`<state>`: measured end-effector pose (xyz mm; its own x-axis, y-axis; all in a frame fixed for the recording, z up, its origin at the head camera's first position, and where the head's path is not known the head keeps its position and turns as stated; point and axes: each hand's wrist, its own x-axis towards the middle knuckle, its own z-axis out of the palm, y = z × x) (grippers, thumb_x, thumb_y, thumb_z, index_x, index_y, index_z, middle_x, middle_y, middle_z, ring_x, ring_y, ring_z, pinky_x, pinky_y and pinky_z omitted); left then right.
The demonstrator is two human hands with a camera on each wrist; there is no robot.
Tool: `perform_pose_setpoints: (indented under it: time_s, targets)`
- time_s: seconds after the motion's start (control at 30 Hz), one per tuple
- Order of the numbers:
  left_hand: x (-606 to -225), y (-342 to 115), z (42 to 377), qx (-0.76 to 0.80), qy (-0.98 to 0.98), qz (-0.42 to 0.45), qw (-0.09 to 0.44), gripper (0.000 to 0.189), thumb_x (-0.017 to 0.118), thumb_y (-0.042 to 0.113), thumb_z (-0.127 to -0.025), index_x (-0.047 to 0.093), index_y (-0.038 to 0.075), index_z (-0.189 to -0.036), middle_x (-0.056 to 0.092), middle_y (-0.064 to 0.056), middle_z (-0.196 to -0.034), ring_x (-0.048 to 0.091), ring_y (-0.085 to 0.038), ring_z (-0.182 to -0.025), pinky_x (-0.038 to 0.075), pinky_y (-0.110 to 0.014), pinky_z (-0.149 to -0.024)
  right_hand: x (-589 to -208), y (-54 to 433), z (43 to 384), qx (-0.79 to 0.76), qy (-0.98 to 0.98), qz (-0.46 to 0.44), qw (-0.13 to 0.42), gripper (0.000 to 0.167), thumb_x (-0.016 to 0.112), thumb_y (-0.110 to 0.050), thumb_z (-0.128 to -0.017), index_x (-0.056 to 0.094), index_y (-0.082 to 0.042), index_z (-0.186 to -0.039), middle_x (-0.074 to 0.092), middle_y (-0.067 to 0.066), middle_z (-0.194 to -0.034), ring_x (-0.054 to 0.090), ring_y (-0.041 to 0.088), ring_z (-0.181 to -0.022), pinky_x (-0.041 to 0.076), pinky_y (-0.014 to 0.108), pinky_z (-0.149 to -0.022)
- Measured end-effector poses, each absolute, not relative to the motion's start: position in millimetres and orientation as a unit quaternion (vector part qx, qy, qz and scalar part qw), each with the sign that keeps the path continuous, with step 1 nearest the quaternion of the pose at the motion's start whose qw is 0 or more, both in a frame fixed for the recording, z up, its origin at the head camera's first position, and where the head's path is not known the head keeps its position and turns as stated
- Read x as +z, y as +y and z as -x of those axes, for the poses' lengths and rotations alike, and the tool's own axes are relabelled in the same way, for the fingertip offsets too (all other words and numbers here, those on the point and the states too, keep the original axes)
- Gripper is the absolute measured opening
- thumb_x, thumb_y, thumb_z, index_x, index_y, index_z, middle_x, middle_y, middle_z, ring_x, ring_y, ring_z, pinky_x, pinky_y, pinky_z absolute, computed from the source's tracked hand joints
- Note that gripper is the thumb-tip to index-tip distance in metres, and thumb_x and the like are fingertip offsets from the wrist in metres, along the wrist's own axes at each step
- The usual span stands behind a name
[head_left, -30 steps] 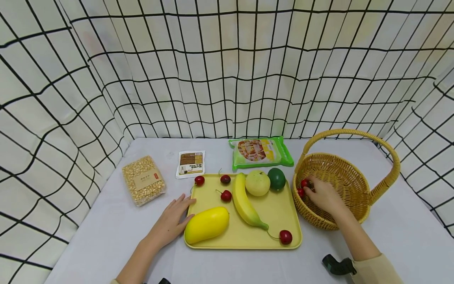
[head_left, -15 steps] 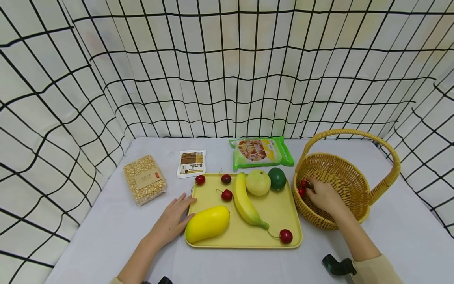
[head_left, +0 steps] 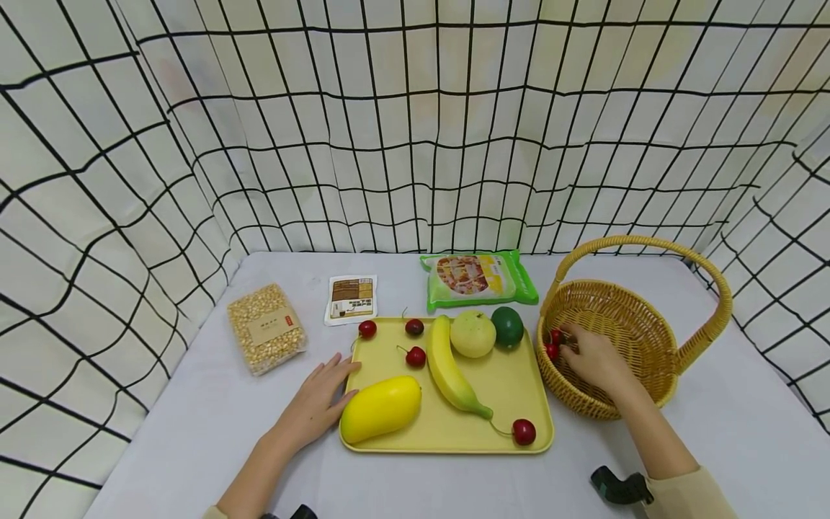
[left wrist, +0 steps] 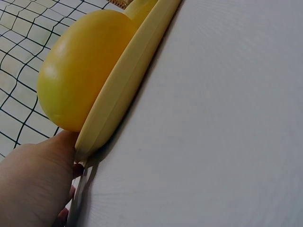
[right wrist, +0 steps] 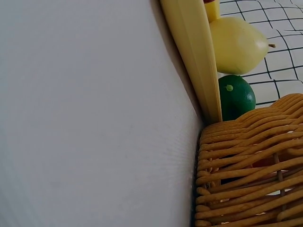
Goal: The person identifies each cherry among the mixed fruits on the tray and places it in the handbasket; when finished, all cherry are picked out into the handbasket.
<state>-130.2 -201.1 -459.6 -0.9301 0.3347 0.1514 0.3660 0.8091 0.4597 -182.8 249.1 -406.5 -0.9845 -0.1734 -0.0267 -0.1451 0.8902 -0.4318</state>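
Showing up red, round and shiny, two small cherries [head_left: 552, 351] are sitting inside the woven brown basket [head_left: 630, 323], by the wall nearest the yellow tray [head_left: 512, 389]. Your right hand [head_left: 595, 358] is resting in there, right beside them; I can't tell if it is pinching one. Your left hand [head_left: 318, 396] is touching the tray's left edge, fingers loosely stretched, next to a fat, smooth yellow fruit [head_left: 381, 409].

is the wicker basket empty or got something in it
Not empty: red cherries show inside the basket near its left side, and the right hand is in there.
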Motion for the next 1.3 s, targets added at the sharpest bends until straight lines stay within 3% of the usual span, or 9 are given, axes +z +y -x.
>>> perform_pose_setpoints:
  time_s: [0.17, 0.3, 0.43, 0.63, 0.77, 0.87, 1.1, 1.3]
  targets:
    - [-459, -201, 130, -0.250, -0.949, 0.188, 0.034, 0.044, 0.060, 0.024, -0.089, 0.050, 0.010, -0.130, 0.047, -0.009, -0.135, 0.028, -0.030, -0.133, 0.018, -0.049, -0.109, -404, 248, 178, -0.222, 0.971, 0.088, 0.008, 0.042, 0.052, -0.013, -0.089, 0.046, 0.005, -0.127, 0.061, 0.024, -0.101, 0.047, 0.017, -0.054, 0.045, 0.035, -0.054]
    - [-460, -201, 130, -0.252, -0.948, 0.190, 0.040, 0.043, 0.060, 0.023, -0.089, 0.050, 0.011, -0.129, 0.047, -0.009, -0.135, 0.029, -0.030, -0.132, 0.019, -0.049, -0.108, -402, 247, 172, -0.223, 0.970, 0.096, -0.023, 0.039, 0.053, -0.013, -0.089, 0.049, 0.003, -0.125, 0.060, 0.026, -0.107, 0.060, 0.031, -0.075, 0.051, 0.045, -0.064]
    - [-461, -202, 130, -0.252, -0.948, 0.189, 0.041, 0.043, 0.060, 0.023, -0.089, 0.051, 0.011, -0.129, 0.048, -0.009, -0.135, 0.030, -0.030, -0.132, 0.019, -0.048, -0.108, -400, 246, 166, -0.229, 0.967, 0.103, -0.044, 0.037, 0.054, -0.013, -0.088, 0.052, 0.001, -0.123, 0.061, 0.024, -0.106, 0.058, 0.041, -0.094, 0.050, 0.051, -0.070]
    - [-459, -202, 129, -0.252, -0.948, 0.188, 0.038, 0.043, 0.060, 0.023, -0.089, 0.051, 0.010, -0.129, 0.047, -0.010, -0.135, 0.029, -0.031, -0.132, 0.019, -0.049, -0.108, -394, 243, 155, -0.246, 0.961, 0.108, -0.067, 0.036, 0.055, -0.014, -0.089, 0.054, -0.003, -0.123, 0.062, 0.019, -0.104, 0.060, 0.034, -0.091, 0.051, 0.046, -0.070]
    - [-458, -201, 130, -0.253, -0.948, 0.188, 0.036, 0.043, 0.060, 0.023, -0.089, 0.051, 0.010, -0.129, 0.047, -0.010, -0.135, 0.028, -0.031, -0.132, 0.019, -0.050, -0.108, -391, 240, 148, -0.260, 0.955, 0.117, -0.077, 0.035, 0.056, -0.011, -0.088, 0.054, -0.004, -0.122, 0.063, 0.017, -0.104, 0.056, 0.021, -0.069, 0.047, 0.031, -0.054]
    - [-458, -201, 130, -0.253, -0.949, 0.186, 0.035, 0.043, 0.060, 0.023, -0.089, 0.051, 0.010, -0.129, 0.047, -0.010, -0.135, 0.028, -0.031, -0.133, 0.019, -0.050, -0.108, -391, 237, 144, -0.269, 0.950, 0.129, -0.092, 0.034, 0.057, -0.009, -0.087, 0.055, -0.004, -0.120, 0.063, 0.016, -0.103, 0.049, 0.016, -0.063, 0.041, 0.027, -0.050]
    - [-459, -201, 130, -0.255, -0.949, 0.183, 0.030, 0.043, 0.060, 0.023, -0.089, 0.051, 0.010, -0.129, 0.047, -0.010, -0.135, 0.028, -0.032, -0.133, 0.019, -0.050, -0.108, -394, 234, 137, -0.273, 0.938, 0.160, -0.143, 0.033, 0.059, -0.006, -0.084, 0.058, -0.005, -0.117, 0.065, 0.010, -0.100, 0.060, 0.026, -0.088, 0.050, 0.040, -0.068]
    - [-459, -201, 130, -0.257, -0.949, 0.182, 0.028, 0.043, 0.060, 0.024, -0.089, 0.050, 0.011, -0.129, 0.046, -0.010, -0.136, 0.028, -0.032, -0.133, 0.018, -0.050, -0.108, -397, 232, 131, -0.267, 0.935, 0.173, -0.157, 0.033, 0.063, -0.007, -0.082, 0.059, -0.005, -0.115, 0.065, 0.010, -0.099, 0.061, 0.027, -0.089, 0.051, 0.043, -0.071]
